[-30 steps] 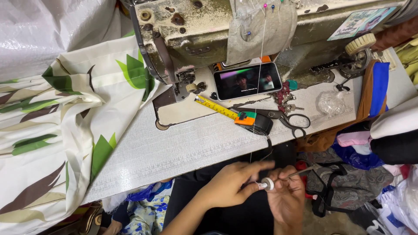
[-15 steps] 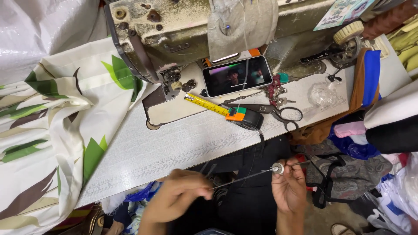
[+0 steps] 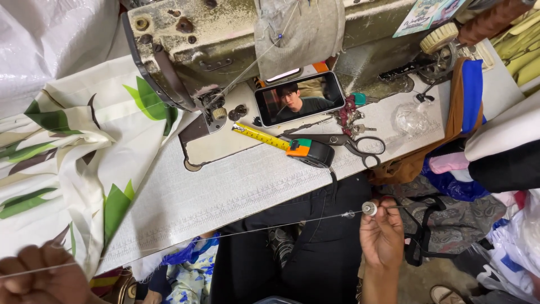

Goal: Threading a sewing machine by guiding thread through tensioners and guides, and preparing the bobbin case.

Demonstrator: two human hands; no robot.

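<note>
Head view is showing the right hand (image 3: 381,233) pinching a small metal bobbin (image 3: 369,209) in closed fingertips, while the left hand (image 3: 42,278), fisted, is gripping the thread (image 3: 236,232) running leftward from it below the sewing table (image 3: 236,186).

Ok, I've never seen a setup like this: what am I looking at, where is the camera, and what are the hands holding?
The view comes from a camera on the person's head, looking down at a sewing table. At the top is an old sewing machine. On the table lie a phone showing a video, a yellow tape measure, scissors and keys. Leaf-print fabric hangs over the left side. The right hand pinches a small bobbin. A thin thread runs from it to the left hand, a closed fist at the bottom corner.
</note>
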